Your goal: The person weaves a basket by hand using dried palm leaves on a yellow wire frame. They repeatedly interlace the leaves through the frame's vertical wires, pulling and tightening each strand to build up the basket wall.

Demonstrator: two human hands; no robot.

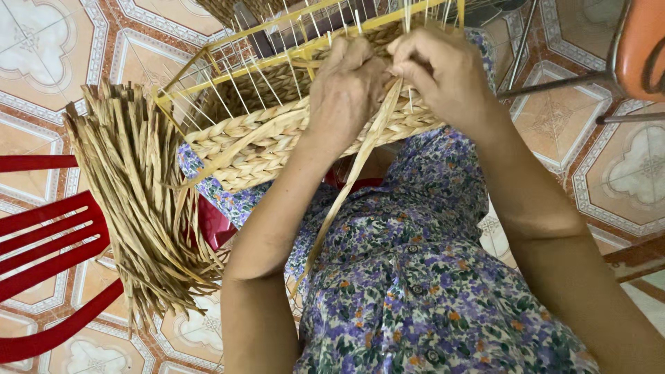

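1. While both hands worked at the top of the frame, toward twelve o'clock, I judged the step in hand to be weaving: a flat strand was being threaded through the uprights of a half-made basket.
2. The left hand lay curled over the braided wall of the basket, its fingers closed down against the top braid; whether they pinched the strand itself I could not tell, because the knuckles hid the tips.
3. The right hand sat just beside it at one o'clock, fingers drawn together in a pinch at the basket's upper edge, apparently around the head of the dried strand.
4. That strand ran from between the two hands down toward six o'clock, slack across the floral dress.
5. The basket rested on the lap, its yellow wire frame and thin uprights rising bare above several finished braided rows.
6. A bundle of dried straw hung at nine o'clock, beside a red plastic chair on the tiled floor.
7. In my judgement the next move called for a firm pull on the strand, a pass behind the adjoining upright, and pressure to seat it tight against the row below.
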